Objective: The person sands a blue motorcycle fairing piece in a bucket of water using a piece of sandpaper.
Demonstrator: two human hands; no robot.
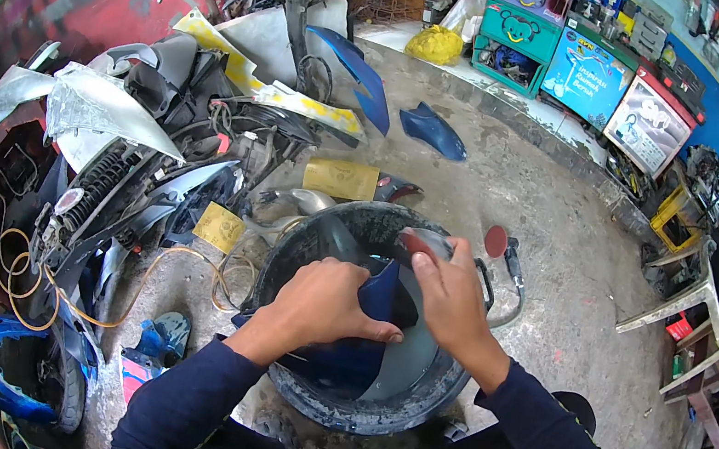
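Note:
A round black tub (349,420) with cloudy water in it stands on the floor between my feet. My left hand (319,307) grips a dark blue motorcycle fairing panel (339,361) that sits partly in the tub; the thumb is stretched out over it and the other fingers are curled at its far side. Above the right side of the tub, my right hand (451,294) pinches a small reddish and grey piece that looks like folded sandpaper (424,244). It is held apart from the panel. The panel's lower part is hidden.
Several fairing parts (111,113) are heaped at the left around a stripped motorcycle (292,19). Yellow sandpaper sheets (340,179) and a red-faced disc sander (495,241) lie beyond the tub. A blue panel (434,131) rests farther off. A white plastic chair (683,301) stands right.

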